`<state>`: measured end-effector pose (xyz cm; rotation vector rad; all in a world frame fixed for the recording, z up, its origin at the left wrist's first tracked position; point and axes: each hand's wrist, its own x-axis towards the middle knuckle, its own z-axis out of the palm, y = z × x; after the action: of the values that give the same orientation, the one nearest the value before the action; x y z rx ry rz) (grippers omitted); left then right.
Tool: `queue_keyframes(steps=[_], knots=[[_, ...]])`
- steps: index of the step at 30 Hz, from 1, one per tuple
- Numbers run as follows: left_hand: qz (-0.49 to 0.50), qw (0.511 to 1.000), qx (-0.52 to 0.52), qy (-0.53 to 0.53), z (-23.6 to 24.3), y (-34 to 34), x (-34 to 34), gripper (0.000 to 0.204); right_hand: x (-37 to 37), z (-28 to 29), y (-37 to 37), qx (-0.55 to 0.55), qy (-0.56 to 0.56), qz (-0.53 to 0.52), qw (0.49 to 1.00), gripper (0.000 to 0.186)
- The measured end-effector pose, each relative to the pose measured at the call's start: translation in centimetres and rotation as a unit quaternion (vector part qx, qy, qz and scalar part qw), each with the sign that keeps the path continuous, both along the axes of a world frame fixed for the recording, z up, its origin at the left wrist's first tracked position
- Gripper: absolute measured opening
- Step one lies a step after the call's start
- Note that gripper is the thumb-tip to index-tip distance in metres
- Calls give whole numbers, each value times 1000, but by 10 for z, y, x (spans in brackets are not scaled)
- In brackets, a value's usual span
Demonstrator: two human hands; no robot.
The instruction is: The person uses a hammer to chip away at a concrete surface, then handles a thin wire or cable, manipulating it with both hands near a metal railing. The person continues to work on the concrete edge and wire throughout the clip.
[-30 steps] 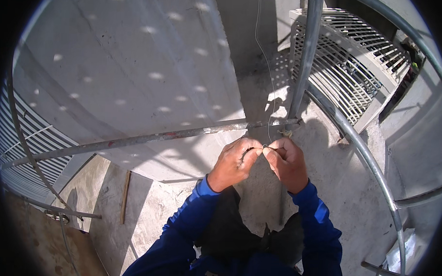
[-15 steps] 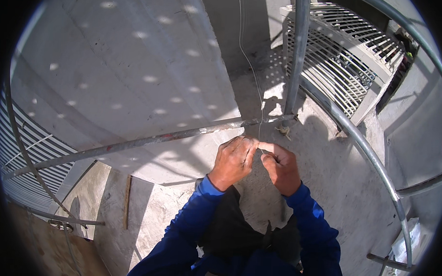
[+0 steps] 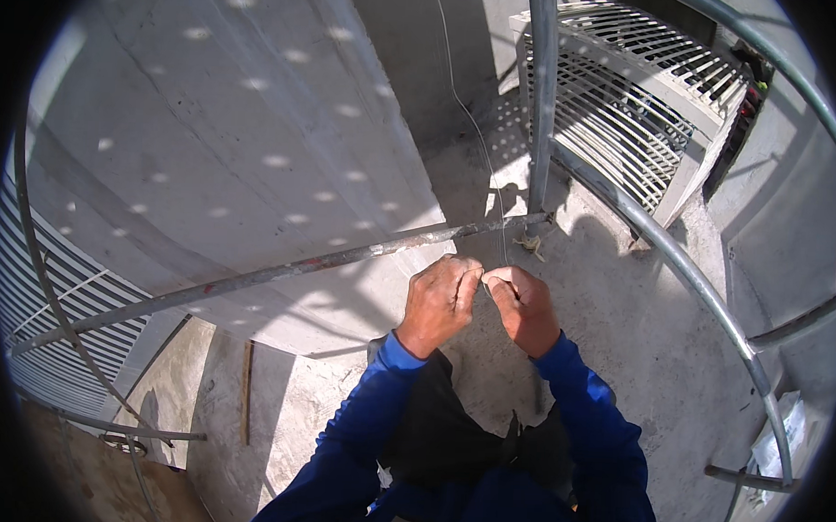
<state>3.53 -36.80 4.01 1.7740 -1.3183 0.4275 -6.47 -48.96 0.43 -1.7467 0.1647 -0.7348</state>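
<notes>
Holds thin wire [image 3: 479, 131] in a narrow pinch of the right hand [image 3: 522, 311], with the thumb pressed toward the forefinger. Closes the left hand [image 3: 440, 300] in an equally narrow grip just beside, most likely upon the end of the same wire. Lies, at this end, above the concrete floor [image 3: 619, 305] and ahead of the dark trousers [image 3: 426, 422], in strong sunlight: probably held there to see so fine a thing well and to reach with both hands. Pinched by the tips only, perhaps for being too slender for a whole palm.

Runs upward from the fingers, across the line of the horizontal pipe [image 3: 298, 267] and left of the upright pipe [image 3: 542, 109], with soft bends suggesting some slack. Cannot tell whether touching the horizontal pipe or merely passing before it. Leaves the view at the top edge, with the far end therefore impossible to trace. Hard to make out between the fingertips, whether as loop, bend or plain tip. Impossible to see the palms, being turned away. Difficult also to recognise anything behind the pale slatted frame [image 3: 616, 121], at upper right.
</notes>
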Motion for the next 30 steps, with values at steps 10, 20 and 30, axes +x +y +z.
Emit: queue_keyframes(steps=[10, 20, 30], knots=[[-11, 997, 18, 74, -5, 8, 2, 8, -9, 5, -4, -75, 58, 25, 995, 17], [-32, 985, 38, 166, -4, 13, 2, 18, -20, 17, -15, -70, 112, 40, 990, 17], [-80, 982, 171, -10, 18, 13, -1, 10, -32, 18, -19, -141, 60, 39, 987, 7]])
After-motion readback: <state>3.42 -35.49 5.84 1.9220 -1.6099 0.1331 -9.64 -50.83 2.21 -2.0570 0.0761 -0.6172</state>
